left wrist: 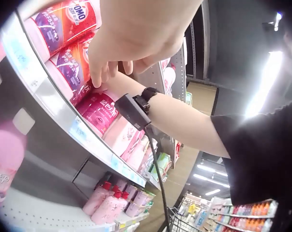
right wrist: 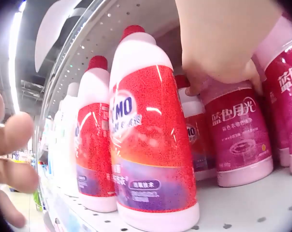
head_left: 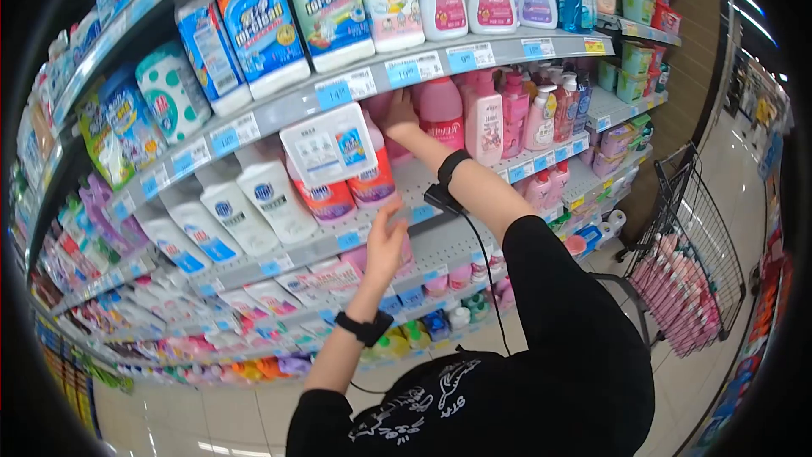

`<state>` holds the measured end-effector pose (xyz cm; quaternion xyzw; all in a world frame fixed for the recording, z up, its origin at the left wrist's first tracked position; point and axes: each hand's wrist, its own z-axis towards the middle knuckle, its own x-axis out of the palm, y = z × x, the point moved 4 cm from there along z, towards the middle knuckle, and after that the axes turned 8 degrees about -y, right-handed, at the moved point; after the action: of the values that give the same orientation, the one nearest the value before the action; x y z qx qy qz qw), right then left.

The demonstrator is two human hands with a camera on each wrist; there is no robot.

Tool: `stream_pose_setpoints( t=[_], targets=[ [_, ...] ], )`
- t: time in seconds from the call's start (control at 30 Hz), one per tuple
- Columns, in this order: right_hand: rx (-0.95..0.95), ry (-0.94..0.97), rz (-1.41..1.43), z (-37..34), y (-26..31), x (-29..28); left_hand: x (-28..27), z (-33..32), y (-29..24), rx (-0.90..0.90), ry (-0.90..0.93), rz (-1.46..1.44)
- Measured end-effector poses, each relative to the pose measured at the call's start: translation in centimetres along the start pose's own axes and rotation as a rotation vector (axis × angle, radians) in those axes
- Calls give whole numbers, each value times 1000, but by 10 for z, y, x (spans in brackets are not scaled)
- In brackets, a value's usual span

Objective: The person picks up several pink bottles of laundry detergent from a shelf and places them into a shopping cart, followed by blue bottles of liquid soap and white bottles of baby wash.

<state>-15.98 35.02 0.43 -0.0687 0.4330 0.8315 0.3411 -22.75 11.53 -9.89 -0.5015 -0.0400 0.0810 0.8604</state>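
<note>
My right hand (right wrist: 223, 43) reaches into the middle shelf and grips a pink bottle (right wrist: 240, 135) by its upper part, with fingers on both sides. The bottle stands upright, its cap hidden by the hand. Just left of it are red-labelled OMO bottles (right wrist: 151, 145) with white bodies and red caps. Another pink bottle (head_left: 440, 110) stands to its right. My left hand (head_left: 386, 245) hangs in front of the shelf edge, below the OMO bottles, its fingers loosely bent and holding nothing. In the left wrist view the left hand (left wrist: 136, 38) overlaps the right forearm.
A white sign (head_left: 328, 145) covers part of the OMO bottles. White bottles (head_left: 275, 195) line the shelf to the left, and pink pump bottles (head_left: 484, 118) to the right. Large detergent bottles (head_left: 326, 8) fill the shelf above. A wire shopping cart (head_left: 689, 271) stands at the right. A cable (head_left: 486, 262) hangs from the right wrist.
</note>
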Motion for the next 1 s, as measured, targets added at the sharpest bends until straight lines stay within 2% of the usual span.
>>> stream_pose_setpoints(
  t=[0.13,0.2,0.3,0.4,0.43,0.47,0.53,0.57,0.6,0.63,0.67,0.7,0.73,0.9,0.97,1.0],
  targets=[
    [40,-143,-38,-5,0,3,-20,-7,1,-43,-20,-110],
    [92,-77,-16,-7,2,1,-24,-7,9,-86,-2,-175],
    [71,-113,-3,-12,5,-4,-29,-3,13,-94,6,-158],
    [26,-155,12,-27,10,-19,-29,0,16,-106,-7,-180],
    [-37,-175,99,-36,9,-26,-29,1,17,-108,-12,-192],
    [-178,-269,171,-46,10,-34,-29,3,20,-116,3,-181],
    [-119,-253,244,-63,16,-58,-26,6,28,-133,49,-165],
    [-171,-316,221,-63,4,-56,-22,6,26,-160,15,-201],
    [-156,-298,160,-67,-9,-55,-17,8,27,-146,4,-187],
    [-22,-154,185,-69,-21,-57,-13,10,30,-130,-4,-176],
    [-138,-313,195,-81,-18,-71,-10,12,33,-112,-15,-165],
    [-204,-332,331,-86,-15,-88,-8,17,40,-76,-4,-133],
    [-246,-380,349,-90,-15,-101,-9,23,50,-38,-2,-100],
    [-164,-473,571,-124,-28,-168,-8,40,74,-16,-83,-164],
    [-146,-480,630,-153,-31,-209,-4,35,70,-74,-96,-113],
    [-134,-484,662,-170,-34,-231,6,28,61,-49,-70,-106]
  ],
)
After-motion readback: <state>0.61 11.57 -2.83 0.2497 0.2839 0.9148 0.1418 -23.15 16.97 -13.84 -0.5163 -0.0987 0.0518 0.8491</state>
